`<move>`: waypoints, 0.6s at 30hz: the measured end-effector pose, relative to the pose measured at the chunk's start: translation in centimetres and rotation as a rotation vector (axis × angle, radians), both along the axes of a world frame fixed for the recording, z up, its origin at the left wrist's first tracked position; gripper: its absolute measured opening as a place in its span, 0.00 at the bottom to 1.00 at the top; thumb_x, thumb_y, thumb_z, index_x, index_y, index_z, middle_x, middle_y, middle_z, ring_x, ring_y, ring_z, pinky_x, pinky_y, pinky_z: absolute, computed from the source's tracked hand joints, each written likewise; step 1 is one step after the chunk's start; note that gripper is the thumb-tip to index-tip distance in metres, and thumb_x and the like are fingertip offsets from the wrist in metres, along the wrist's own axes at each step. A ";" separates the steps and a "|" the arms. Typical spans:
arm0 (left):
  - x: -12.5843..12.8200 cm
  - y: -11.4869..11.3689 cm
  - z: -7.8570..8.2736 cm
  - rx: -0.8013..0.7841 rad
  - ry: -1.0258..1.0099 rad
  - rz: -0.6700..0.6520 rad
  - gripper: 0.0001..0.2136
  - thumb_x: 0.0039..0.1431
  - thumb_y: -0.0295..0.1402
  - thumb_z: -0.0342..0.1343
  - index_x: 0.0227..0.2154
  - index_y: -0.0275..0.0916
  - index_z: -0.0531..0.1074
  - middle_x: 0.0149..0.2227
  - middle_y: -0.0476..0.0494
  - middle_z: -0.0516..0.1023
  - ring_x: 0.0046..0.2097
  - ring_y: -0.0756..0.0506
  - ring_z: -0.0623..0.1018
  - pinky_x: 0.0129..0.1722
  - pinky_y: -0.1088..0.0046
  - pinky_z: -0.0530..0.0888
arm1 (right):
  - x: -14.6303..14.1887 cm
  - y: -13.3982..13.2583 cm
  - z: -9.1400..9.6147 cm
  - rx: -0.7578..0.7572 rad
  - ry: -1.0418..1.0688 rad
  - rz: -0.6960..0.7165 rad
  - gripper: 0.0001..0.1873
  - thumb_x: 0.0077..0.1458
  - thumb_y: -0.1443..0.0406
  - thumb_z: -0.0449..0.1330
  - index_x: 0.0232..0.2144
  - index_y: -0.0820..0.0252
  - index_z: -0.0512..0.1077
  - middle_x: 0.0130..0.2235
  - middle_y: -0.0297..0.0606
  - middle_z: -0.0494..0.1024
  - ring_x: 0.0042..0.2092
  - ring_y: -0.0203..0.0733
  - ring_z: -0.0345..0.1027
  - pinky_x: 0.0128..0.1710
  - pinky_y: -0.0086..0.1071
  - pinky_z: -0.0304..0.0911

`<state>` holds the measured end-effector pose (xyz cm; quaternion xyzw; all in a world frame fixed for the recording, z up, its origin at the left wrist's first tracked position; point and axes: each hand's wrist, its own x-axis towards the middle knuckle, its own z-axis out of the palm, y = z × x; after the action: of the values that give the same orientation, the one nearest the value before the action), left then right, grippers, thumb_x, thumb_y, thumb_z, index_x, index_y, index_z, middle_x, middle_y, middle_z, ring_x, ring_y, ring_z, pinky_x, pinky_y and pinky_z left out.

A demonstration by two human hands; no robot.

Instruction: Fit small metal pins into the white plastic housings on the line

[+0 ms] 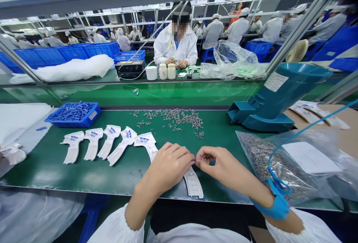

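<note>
My left hand [173, 163] is over a curved white plastic shell [193, 185] near the front edge of the bench, hiding its upper part. Its fingers are pressed together, and their tips meet those of my right hand [216, 161]. The right hand pinches with thumb and forefinger; whatever is between them is too small or hidden to make out. Just left of my hands lies another white shell [145, 140], partly covered by my left hand. Small metal parts [181, 118] are scattered on the green bench beyond. A blue wrist strap [275, 204] with a cord circles my right wrist.
Several white shells, one here [110, 140], lie in a row at left. Behind them stands a blue bin [74, 114] of blue parts. At right are a teal machine [268, 101] and a clear bag [279, 164] of metal parts. A co-worker [176, 45] sits opposite.
</note>
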<state>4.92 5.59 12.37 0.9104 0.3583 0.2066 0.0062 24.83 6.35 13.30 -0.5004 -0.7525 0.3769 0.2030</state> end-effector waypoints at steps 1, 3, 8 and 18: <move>0.1 0.0 0.1 -0.024 0.023 0.021 0.06 0.70 0.31 0.49 0.38 0.39 0.70 0.36 0.48 0.77 0.39 0.46 0.75 0.38 0.66 0.65 | -0.1 -0.2 0.1 0.058 -0.030 -0.005 0.07 0.56 0.69 0.56 0.27 0.57 0.71 0.28 0.32 0.75 0.32 0.39 0.67 0.33 0.32 0.61; 0.3 0.1 0.0 -0.066 0.046 0.065 0.08 0.71 0.31 0.46 0.37 0.39 0.69 0.36 0.47 0.75 0.37 0.45 0.74 0.37 0.66 0.65 | -0.3 -0.5 0.2 0.213 -0.099 -0.010 0.07 0.56 0.70 0.56 0.27 0.56 0.69 0.29 0.32 0.74 0.33 0.40 0.67 0.33 0.33 0.60; 1.0 0.5 -0.7 -0.111 -0.050 0.180 0.08 0.71 0.30 0.43 0.39 0.40 0.67 0.38 0.46 0.73 0.37 0.45 0.72 0.36 0.67 0.66 | -0.9 -0.7 -0.4 0.654 -0.326 0.033 0.10 0.62 0.70 0.52 0.29 0.57 0.67 0.30 0.37 0.72 0.34 0.44 0.63 0.33 0.36 0.59; 3.4 1.7 -1.5 -0.349 -0.490 0.298 0.09 0.71 0.35 0.42 0.47 0.41 0.65 0.43 0.44 0.73 0.44 0.44 0.76 0.42 0.67 0.73 | 0.5 1.8 1.6 0.885 -0.636 0.024 0.11 0.63 0.72 0.52 0.30 0.59 0.70 0.31 0.41 0.73 0.36 0.47 0.65 0.36 0.39 0.60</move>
<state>8.36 7.32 10.89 0.7566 0.5052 0.3533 0.2179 25.38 8.13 14.88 -0.4479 -0.8692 -0.1436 0.1523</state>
